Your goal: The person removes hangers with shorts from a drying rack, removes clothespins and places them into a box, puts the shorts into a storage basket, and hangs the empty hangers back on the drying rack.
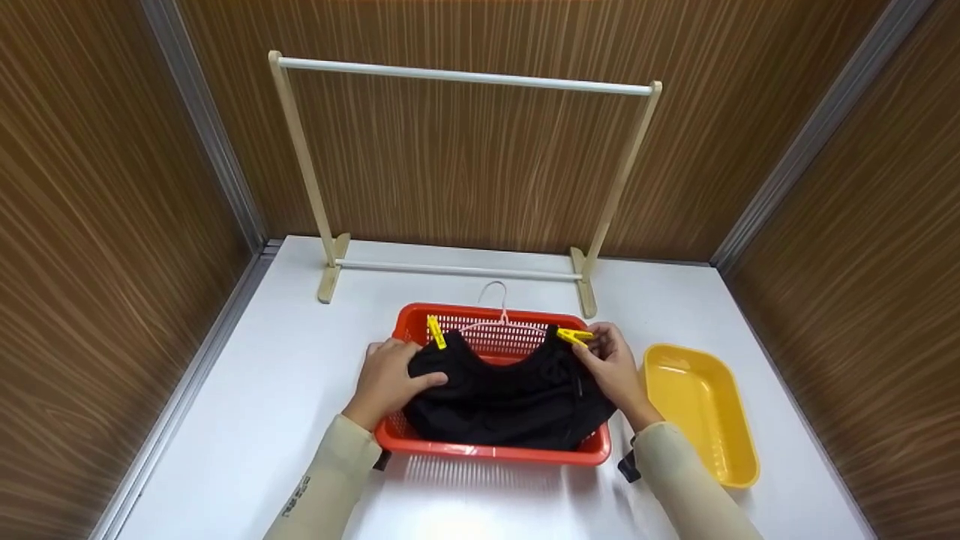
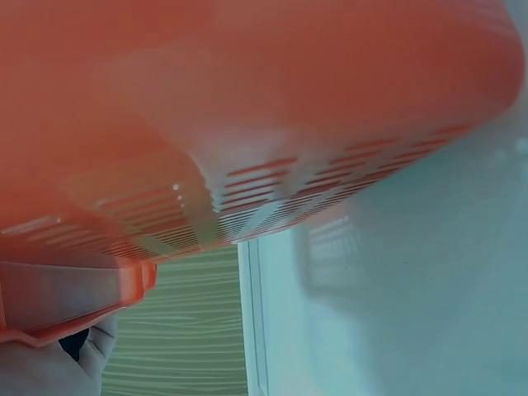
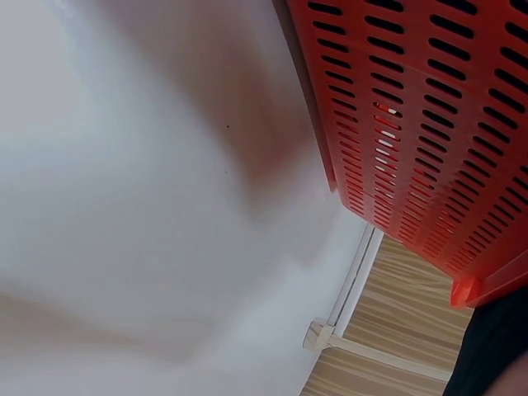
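Note:
A black garment [image 1: 510, 405], its exact kind unclear, lies in the red basket [image 1: 495, 451] with its upper edge sagging in the middle. Behind that edge is a pink hanger [image 1: 503, 321], its hook pointing up. A yellow clothespin [image 1: 436, 332] sits at the garment's upper left corner. My right hand [image 1: 615, 371] pinches a second yellow clothespin [image 1: 574, 336] at the upper right corner. At the garment's left side my left hand [image 1: 394, 381] grips the cloth, thumb on top. In the right wrist view, dark cloth [image 3: 487, 346] shows past the basket's rim.
Behind the basket stands a rack with a white top bar [image 1: 465, 76] and wooden legs [image 1: 309, 169]. A yellow tray [image 1: 739, 409] is to the right, close to my right forearm. Wood-patterned walls [image 1: 465, 165] enclose the white table [image 1: 247, 375] at the back and sides.

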Demonstrator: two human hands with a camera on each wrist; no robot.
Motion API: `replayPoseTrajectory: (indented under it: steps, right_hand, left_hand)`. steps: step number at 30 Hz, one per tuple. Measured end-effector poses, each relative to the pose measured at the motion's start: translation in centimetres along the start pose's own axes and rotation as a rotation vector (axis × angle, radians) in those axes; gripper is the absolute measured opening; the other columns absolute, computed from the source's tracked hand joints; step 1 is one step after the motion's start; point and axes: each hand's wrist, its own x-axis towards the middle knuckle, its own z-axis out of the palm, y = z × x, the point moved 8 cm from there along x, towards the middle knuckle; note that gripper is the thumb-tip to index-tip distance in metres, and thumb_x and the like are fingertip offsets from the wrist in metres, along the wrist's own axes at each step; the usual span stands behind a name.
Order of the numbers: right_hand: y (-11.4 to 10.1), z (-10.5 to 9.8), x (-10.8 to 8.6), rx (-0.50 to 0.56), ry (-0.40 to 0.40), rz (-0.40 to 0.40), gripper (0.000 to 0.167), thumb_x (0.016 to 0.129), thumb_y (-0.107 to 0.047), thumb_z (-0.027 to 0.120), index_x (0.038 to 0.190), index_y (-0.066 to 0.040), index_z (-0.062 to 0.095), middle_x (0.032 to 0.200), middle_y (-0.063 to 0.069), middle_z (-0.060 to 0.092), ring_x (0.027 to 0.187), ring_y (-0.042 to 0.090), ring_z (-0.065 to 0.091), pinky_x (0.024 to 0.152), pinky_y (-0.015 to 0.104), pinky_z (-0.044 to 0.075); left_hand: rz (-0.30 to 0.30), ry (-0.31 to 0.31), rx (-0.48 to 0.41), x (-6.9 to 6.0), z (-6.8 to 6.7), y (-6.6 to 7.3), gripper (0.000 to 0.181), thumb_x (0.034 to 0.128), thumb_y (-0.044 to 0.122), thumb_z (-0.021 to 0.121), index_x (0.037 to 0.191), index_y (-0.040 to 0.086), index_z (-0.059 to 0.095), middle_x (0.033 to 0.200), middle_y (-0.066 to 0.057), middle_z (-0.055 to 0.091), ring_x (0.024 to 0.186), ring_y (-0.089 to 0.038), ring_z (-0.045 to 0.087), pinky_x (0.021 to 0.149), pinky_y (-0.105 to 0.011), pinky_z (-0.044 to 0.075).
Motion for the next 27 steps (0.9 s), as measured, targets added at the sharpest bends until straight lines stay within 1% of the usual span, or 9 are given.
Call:
replayPoseTrajectory:
  steps: [5,10,13,15,19,21,22,24,27]
  right_hand:
    - [-0.3,0.1,0.3,0.007,-0.035,0.002,0.03,0.092,0.006,0.072,0.116,0.011,0.055,0.093,0.014,0.062,0.081,0.014,0.058,0.071,0.02,0.046]
    - [-0.4,-0.7,0.9,0.004,-0.074,0.022,0.036,0.094,0.002,0.072,0.124,0.013,0.056,0.106,0.016,0.066,0.094,0.016,0.063,0.082,0.021,0.051]
    - [-0.2,-2.0,1.2,-0.002,-0.052,0.009,0.036,0.095,0.002,0.072,0.126,0.012,0.058,0.115,0.02,0.067,0.1,0.013,0.064,0.088,0.021,0.051]
    - [-0.3,-3.5,1.2,-0.027,-0.003,-0.021,0.034,0.093,0.003,0.073,0.124,0.011,0.06,0.117,0.024,0.067,0.102,0.009,0.064,0.09,0.019,0.05]
    - [-1.9,-7.2,0.8,-0.221,0.098,-0.105,0.034,0.09,0.002,0.076,0.12,0.008,0.063,0.117,0.025,0.068,0.108,0.007,0.062,0.099,0.018,0.042]
    - [-2.6,-9.0,0.5,-0.355,0.131,-0.15,0.034,0.089,0.0,0.078,0.119,0.007,0.064,0.114,0.024,0.069,0.11,0.014,0.061,0.101,0.024,0.039]
    - [-2.8,-9.9,0.3,-0.424,0.134,-0.151,0.034,0.09,-0.002,0.078,0.12,0.005,0.064,0.114,0.022,0.069,0.112,0.019,0.059,0.104,0.03,0.039]
    - [-2.7,-11.5,0.0,-0.544,0.119,-0.118,0.035,0.094,-0.01,0.076,0.124,0.002,0.063,0.116,0.02,0.066,0.115,0.028,0.056,0.107,0.044,0.038]
    - [-1.7,-13.6,-0.6,-0.699,0.055,0.002,0.038,0.101,-0.023,0.069,0.132,-0.003,0.06,0.12,0.02,0.061,0.118,0.039,0.052,0.107,0.06,0.039]
  left_hand:
    - [-0.014,-0.014,0.008,0.0,0.0,-0.1,0.065,0.0818,0.071,0.073,0.114,0.014,0.072,0.11,-0.001,0.072,0.113,-0.023,0.056,0.106,-0.046,0.034]
    - [-0.013,-0.016,0.019,0.1,0.0,0.0,0.062,0.0817,0.069,0.075,0.112,0.015,0.072,0.109,-0.001,0.073,0.113,-0.023,0.057,0.107,-0.046,0.034]
    - [-0.013,-0.016,0.02,0.0,0.0,0.0,0.061,0.0813,0.067,0.076,0.112,0.015,0.073,0.108,-0.001,0.073,0.113,-0.023,0.057,0.106,-0.046,0.034]
    - [-0.015,-0.016,0.022,0.1,0.0,0.1,0.061,0.081,0.067,0.076,0.112,0.014,0.073,0.108,-0.001,0.073,0.112,-0.023,0.057,0.105,-0.046,0.035]
    - [-0.023,-0.018,0.017,0.1,0.0,0.2,0.065,0.0801,0.07,0.076,0.114,0.014,0.072,0.11,-0.002,0.073,0.112,-0.023,0.056,0.104,-0.046,0.036]
    - [-0.02,-0.019,0.015,0.1,0.0,0.2,0.066,0.08,0.07,0.075,0.114,0.014,0.072,0.11,-0.002,0.072,0.112,-0.023,0.056,0.104,-0.046,0.036]
    - [-0.018,-0.019,0.016,0.1,0.1,0.2,0.066,0.0801,0.071,0.075,0.115,0.014,0.072,0.109,-0.001,0.073,0.112,-0.023,0.057,0.104,-0.046,0.035]
    - [-0.015,-0.018,0.018,0.1,0.1,0.2,0.067,0.0803,0.071,0.075,0.115,0.014,0.072,0.109,-0.001,0.073,0.112,-0.023,0.057,0.104,-0.046,0.035]
    - [-0.013,-0.01,0.017,0.1,0.1,0.1,0.067,0.0803,0.071,0.074,0.115,0.014,0.072,0.109,-0.001,0.073,0.113,-0.023,0.057,0.103,-0.045,0.035]
